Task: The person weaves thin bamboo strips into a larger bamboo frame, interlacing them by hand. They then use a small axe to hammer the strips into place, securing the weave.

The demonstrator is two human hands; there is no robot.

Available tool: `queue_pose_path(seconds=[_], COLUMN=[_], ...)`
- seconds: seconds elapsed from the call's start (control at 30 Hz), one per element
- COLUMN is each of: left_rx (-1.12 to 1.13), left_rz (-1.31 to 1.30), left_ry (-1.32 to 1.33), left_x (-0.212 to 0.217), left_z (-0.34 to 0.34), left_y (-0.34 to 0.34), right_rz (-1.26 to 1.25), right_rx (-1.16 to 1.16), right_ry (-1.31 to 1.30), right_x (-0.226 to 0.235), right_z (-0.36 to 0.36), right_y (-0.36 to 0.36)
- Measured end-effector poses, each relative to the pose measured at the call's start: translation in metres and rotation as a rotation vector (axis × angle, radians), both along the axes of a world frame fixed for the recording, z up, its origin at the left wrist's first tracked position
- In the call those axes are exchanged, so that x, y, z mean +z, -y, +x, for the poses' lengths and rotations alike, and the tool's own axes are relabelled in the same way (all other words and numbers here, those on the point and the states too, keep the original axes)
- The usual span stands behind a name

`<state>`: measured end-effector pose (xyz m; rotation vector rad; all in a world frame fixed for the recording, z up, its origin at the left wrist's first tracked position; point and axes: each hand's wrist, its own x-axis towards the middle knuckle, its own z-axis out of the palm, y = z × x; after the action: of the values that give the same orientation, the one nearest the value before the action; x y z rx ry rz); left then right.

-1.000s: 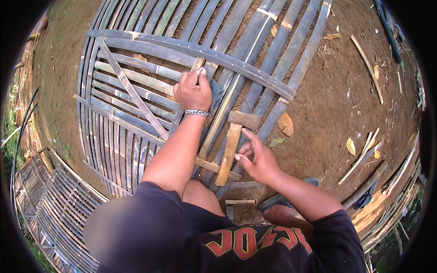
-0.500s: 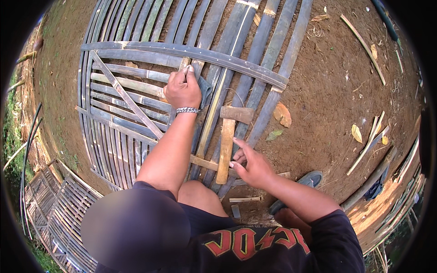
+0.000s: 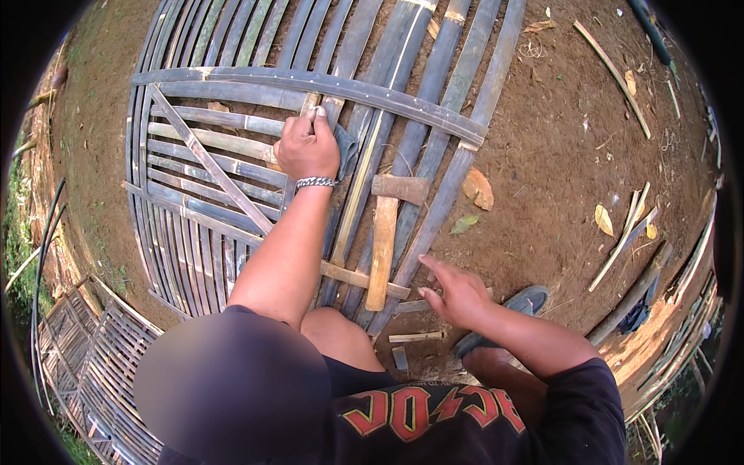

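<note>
My left hand (image 3: 308, 147) is closed, pressed down at the end of a short bamboo strip beside the panel's crosspiece (image 3: 310, 83); whatever its fingers pinch is hidden. Under its right side a blue-grey scrap (image 3: 346, 149) sticks out, its kind unclear. The bamboo slat panel (image 3: 457, 167) lies on the ground, with a diagonal brace (image 3: 211, 160) at the left. On its slats rests a hatchet-shaped tool (image 3: 381, 252) with a pale wooden handle and a broad brown head. My right hand (image 3: 457, 294) hovers right of that handle, touching nothing, with its fingers apart.
Brown earth (image 3: 550, 170) surrounds the panel. Bamboo strips (image 3: 620, 236) and dry leaves (image 3: 479, 190) lie scattered at the right. A sandalled foot (image 3: 504, 318) stands near my right forearm. Another slatted panel (image 3: 116, 349) lies at the lower left.
My right hand has moved right, away from the tool's handle. My left hand stays at the same spot on the bamboo, and the view has shifted slightly.
</note>
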<state>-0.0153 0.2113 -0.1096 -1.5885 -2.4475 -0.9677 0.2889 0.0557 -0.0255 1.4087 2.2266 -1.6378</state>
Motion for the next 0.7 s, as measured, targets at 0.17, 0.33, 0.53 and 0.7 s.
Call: queue_pose_path(seconds=[0.17,0.33,0.53,0.7], left_rx=[0.005,0.058,0.072,0.057], left_rz=[-0.021,-0.082,-0.123,-0.073], left_ry=[-0.015,-0.003,-0.015,0.000], left_x=[-0.002,-0.002,0.008,0.005], left_z=[-0.001,-0.001,0.003,-0.001], left_y=[0.000,0.002,0.001,0.002], right_rz=[0.226,0.071,0.143,0.085], right_rx=[-0.021,0.181,-0.012,-0.185], right_ry=[0.032,0.238,0.246,0.177], right_x=[-0.003,0.005,-0.010,-0.010], right_z=[-0.042,-0.089,-0.105,-0.109], right_y=[0.000,-0.012,0.008,0.021])
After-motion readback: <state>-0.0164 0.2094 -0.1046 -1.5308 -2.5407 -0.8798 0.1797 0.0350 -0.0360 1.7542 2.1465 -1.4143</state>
